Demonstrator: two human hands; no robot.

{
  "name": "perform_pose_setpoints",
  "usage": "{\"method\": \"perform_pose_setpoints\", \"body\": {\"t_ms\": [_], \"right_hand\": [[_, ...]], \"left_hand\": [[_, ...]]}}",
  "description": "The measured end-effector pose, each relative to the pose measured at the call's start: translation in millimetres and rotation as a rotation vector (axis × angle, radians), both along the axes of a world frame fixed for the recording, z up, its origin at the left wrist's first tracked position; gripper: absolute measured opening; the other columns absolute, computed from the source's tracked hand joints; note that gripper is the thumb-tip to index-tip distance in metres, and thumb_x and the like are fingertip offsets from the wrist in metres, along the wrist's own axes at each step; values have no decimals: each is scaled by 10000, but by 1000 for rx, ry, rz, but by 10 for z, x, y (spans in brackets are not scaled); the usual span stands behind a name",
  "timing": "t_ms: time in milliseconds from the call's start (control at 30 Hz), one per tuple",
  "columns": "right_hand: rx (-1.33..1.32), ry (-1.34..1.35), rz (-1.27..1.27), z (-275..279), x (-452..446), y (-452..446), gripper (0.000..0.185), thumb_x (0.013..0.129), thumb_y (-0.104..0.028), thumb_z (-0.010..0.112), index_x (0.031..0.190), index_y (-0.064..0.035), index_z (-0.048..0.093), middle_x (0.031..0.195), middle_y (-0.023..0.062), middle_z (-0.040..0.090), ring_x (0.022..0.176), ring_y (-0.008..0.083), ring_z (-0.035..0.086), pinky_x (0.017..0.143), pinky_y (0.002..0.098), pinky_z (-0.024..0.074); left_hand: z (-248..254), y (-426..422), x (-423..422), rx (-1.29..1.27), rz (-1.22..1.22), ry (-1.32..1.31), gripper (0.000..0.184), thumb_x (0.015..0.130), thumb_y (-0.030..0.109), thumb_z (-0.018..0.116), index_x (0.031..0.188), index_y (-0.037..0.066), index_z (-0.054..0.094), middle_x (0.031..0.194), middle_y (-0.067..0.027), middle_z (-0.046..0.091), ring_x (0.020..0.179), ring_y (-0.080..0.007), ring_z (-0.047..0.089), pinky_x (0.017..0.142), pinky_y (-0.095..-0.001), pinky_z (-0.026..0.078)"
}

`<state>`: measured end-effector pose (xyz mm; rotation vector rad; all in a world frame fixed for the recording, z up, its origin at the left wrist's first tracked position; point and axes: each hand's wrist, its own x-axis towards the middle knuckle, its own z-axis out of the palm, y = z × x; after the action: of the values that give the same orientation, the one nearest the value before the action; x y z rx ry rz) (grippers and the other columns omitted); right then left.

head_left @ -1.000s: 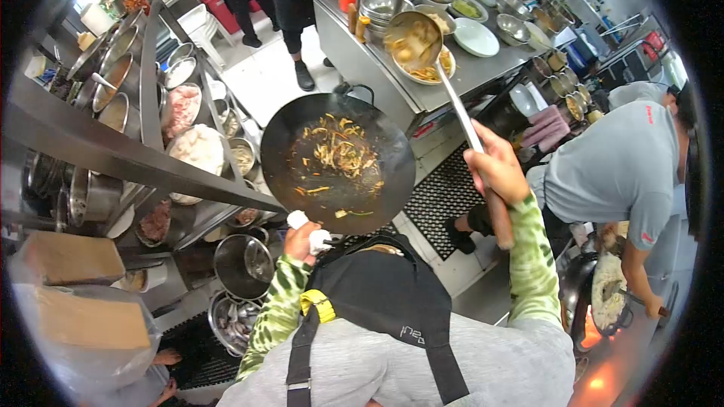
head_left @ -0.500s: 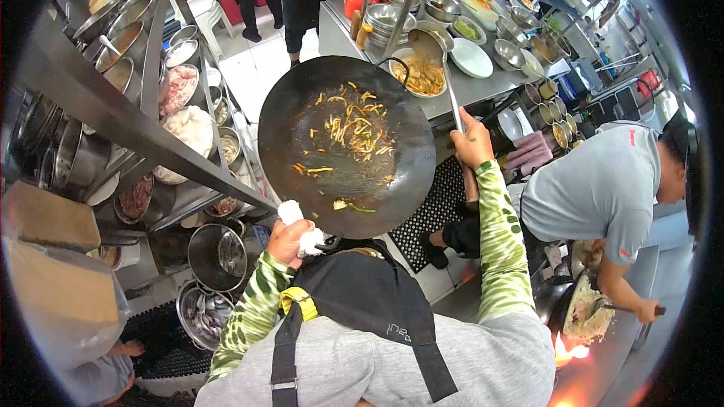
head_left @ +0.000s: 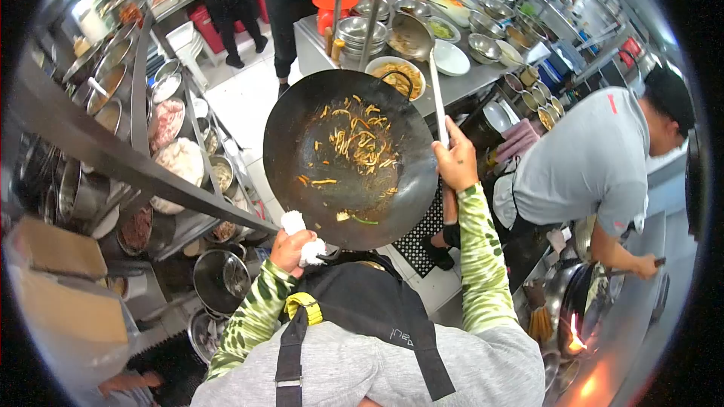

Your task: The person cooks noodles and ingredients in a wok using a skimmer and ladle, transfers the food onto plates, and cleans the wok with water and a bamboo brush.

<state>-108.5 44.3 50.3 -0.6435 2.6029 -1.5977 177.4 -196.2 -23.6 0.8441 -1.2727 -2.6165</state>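
Note:
My left hand [head_left: 289,252] is closed around a white cloth [head_left: 294,221] at the near rim of a large black wok [head_left: 302,128]; the wok's grip there is hidden. The wok is held up in front of me, its inside facing up. Strips of noodles and vegetables [head_left: 366,147] lie scattered in it. My right hand [head_left: 455,160] is wrapped around the long handle of a ladle [head_left: 411,36], whose wooden end points back towards me. The ladle's bowl is over the counter, beyond the wok, close to a white bowl of similar food [head_left: 401,71].
Steel bowls [head_left: 360,34] and a white plate [head_left: 450,59] stand on the counter [head_left: 431,89]. To my left, a metal rack [head_left: 162,154] holds food containers. At right, a co-worker [head_left: 588,154] bends over a wok beside flames [head_left: 575,335]. Other people stand beyond the counter.
The view has shifted slightly. The ladle's bowl has moved left and up beyond the wok. Both my hands keep their grips. The co-worker's wok has tilted, and its food is less visible.

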Motion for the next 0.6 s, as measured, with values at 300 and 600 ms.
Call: {"method": "perform_pose_setpoints", "body": {"t_ms": [300, 600], "right_hand": [[-189, -92, -179, -202, 1798, -3, 242, 925, -202, 662, 1059, -13, 593, 806, -33, 551, 702, 52, 483, 621, 244, 426], [51, -276, -589, 226, 3495, -369, 288, 889, -317, 698, 858, -48, 602, 628, -23, 454, 588, 80, 423, 537, 277, 372]], "left_hand": [[124, -862, 142, -47, -337, -57, 88, 848, 37, 562, 883, -42, 577, 762, -126, 641, 678, -254, 682, 613, -357, 555], [304, -1417, 107, -30, -670, 107, 165, 823, 91, 550, 935, -29, 551, 745, -129, 628, 646, -267, 673, 602, -378, 558]]}}
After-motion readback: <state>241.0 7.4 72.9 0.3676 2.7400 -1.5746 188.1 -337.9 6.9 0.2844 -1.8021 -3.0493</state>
